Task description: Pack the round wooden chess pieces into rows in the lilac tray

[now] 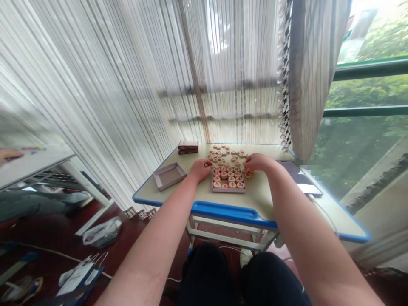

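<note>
Round wooden Chinese chess pieces (223, 174) with red and dark characters fill most of a shallow open box (228, 191) on the desk. One gap shows inside it, left of the middle. At the box's left back corner is my left hand (200, 170), its fingers curled together; what they hold, if anything, I cannot make out. My right hand (257, 161) reaches down just beyond the box's right side with fingers pinched, close to a few pieces (247, 174) lying there. Its fingertips are too small to show what is between them. Behind the box, many loose pieces (221, 155) are scattered.
An empty box lid or tray (170, 177) lies on the desk's left, with stacked dark boxes (188, 147) behind it. A tablet or phone (299, 178) with a cable (327, 216) lies at right. Another person's hand (11, 154) rests on a table at far left.
</note>
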`<state>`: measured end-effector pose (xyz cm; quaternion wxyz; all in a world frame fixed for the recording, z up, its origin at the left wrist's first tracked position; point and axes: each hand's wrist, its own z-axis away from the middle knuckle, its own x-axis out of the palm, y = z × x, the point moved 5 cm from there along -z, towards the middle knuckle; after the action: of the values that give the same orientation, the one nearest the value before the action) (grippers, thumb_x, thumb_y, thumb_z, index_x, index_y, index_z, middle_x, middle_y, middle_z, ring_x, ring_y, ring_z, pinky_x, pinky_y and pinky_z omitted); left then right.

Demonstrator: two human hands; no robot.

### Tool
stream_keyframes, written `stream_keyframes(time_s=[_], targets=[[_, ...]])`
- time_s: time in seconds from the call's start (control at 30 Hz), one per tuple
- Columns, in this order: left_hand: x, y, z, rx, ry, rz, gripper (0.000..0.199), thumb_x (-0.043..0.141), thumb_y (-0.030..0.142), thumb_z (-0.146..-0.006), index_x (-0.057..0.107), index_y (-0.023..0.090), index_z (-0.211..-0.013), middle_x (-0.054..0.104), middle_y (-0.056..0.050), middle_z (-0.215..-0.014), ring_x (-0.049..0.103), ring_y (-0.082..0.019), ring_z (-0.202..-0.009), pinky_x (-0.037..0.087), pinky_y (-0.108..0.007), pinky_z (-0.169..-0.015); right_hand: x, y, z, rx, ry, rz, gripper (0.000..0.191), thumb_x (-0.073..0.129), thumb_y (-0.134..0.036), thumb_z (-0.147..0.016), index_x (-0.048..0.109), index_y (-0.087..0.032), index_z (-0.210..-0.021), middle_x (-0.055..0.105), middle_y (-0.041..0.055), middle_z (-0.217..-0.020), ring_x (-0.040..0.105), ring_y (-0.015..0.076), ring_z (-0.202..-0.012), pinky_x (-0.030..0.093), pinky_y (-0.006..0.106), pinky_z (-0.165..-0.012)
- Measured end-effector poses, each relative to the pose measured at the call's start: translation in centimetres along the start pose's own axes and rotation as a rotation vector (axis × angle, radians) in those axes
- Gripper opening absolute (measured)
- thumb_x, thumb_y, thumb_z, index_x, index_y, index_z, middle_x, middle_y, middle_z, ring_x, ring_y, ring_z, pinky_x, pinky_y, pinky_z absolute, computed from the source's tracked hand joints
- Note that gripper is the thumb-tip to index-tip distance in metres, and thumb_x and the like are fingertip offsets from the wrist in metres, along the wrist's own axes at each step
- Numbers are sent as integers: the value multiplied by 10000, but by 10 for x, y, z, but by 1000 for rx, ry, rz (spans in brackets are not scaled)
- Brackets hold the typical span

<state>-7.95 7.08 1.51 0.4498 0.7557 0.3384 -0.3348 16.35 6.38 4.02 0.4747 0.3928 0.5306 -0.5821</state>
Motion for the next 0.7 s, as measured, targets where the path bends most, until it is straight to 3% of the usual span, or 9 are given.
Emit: stream_keyframes(time_s=[0.13,0.3,0.5,0.7], targets=[[0,-2,-1,-45,3,33,222,555,256,-713,712,214,-865,696,-46,-871,607,-192,-810,453,-280,-765,3,-12,7,-46,-62,44,239,613,-238,-640,717,-172,-845,672,70,-816,592,184,-733,427,255,-620],[1,-5,-2,-47,11,71,214,571,280,-701,717,213,-842,696,-51,-848,603,-199,-794,452,-290,-740,3,-18,11,-96,-80,49,278,594,-242,-671,705,-181,-919,681,60,-865,598,172,-752,427,240,-626],[3,-9,-4,-60,15,100,218,579,299,-694,714,206,-837,695,-49,-839,603,-196,-793,449,-288,-735,2,-24,14,-130,-59,76,324,598,-245,-671,687,-203,-980,677,48,-963,603,172,-787,431,237,-645],[3,-9,-4,-74,4,108,215,579,298,-698,714,204,-837,697,-48,-849,607,-195,-797,452,-290,-749,2,-25,13,-115,-46,82,312,592,-214,-666,696,-204,-960,688,44,-915,603,169,-764,431,242,-644]])
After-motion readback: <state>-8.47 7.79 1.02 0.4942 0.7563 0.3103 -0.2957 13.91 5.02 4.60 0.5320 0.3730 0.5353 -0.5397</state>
